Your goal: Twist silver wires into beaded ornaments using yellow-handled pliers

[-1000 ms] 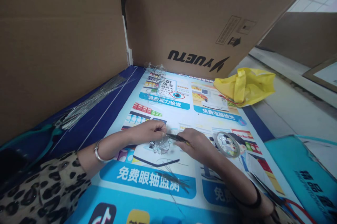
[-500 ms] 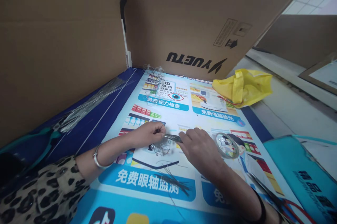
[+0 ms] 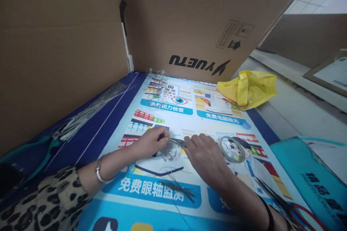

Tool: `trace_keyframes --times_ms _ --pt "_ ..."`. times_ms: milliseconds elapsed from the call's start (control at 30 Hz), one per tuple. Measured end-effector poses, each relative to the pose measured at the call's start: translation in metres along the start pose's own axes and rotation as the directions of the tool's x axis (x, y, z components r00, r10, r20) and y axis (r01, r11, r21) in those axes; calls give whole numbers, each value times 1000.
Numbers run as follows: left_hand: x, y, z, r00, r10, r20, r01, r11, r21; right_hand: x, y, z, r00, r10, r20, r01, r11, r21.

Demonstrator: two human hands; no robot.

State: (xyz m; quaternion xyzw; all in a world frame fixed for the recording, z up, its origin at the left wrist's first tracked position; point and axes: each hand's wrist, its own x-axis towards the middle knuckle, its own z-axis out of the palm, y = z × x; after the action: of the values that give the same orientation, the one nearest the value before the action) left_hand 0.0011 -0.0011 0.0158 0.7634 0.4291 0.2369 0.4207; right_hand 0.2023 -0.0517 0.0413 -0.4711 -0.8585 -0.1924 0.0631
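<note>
A small tangle of thin silvery wire with clear beads [image 3: 168,152] sits low at centre, over a blue-and-white printed poster sheet [image 3: 130,213]. The left hand [image 3: 153,141] pinches the tangle's upper edge, fingers closed. The right hand [image 3: 205,154] is clenched around slim metal pliers [image 3: 177,142], their tip meeting the left fingertips; whether they bite wire is too small to tell. The step appears to be twisting or tightening wire, which calls for a steady left pinch and a small turn of the pliers. Nearer lie loose dark wires [image 3: 180,189]; rightward, a clear tape roll [image 3: 223,148] and red-handled scissors [image 3: 274,195].
</note>
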Motion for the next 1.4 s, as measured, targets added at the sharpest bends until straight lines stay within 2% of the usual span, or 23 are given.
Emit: trace_keyframes --times_ms 167,400,600,767,900,1033,1200,1400 --pt "0 0 0 1000 -23 10 23 998 -61 1 4 1 999 6 48 -9 998 58" --pt "1 -1 -3 993 -63 104 83 975 -204 6 12 2 979 62 193 -108 965 238" --pt "1 -2 -4 987 -107 118 137 947 -292 10 17 6 940 76 332 -232 858 459" --pt "-1 4 -5 974 -160 162 216 879 -426 13 21 8 919 52 390 -285 773 568" --pt "-2 10 -4 968 -187 170 250 803 -541 12 22 13 930 39 366 -266 756 597" --pt "-3 10 -3 961 -193 200 276 751 -600 10 22 24 964 23 264 -182 783 595" --pt "-2 7 -4 959 -187 211 276 776 -567 8 22 30 981 13 196 -120 829 545" --pt "-1 2 -3 963 -171 208 255 822 -510 9 24 25 978 -18 206 -93 853 514"
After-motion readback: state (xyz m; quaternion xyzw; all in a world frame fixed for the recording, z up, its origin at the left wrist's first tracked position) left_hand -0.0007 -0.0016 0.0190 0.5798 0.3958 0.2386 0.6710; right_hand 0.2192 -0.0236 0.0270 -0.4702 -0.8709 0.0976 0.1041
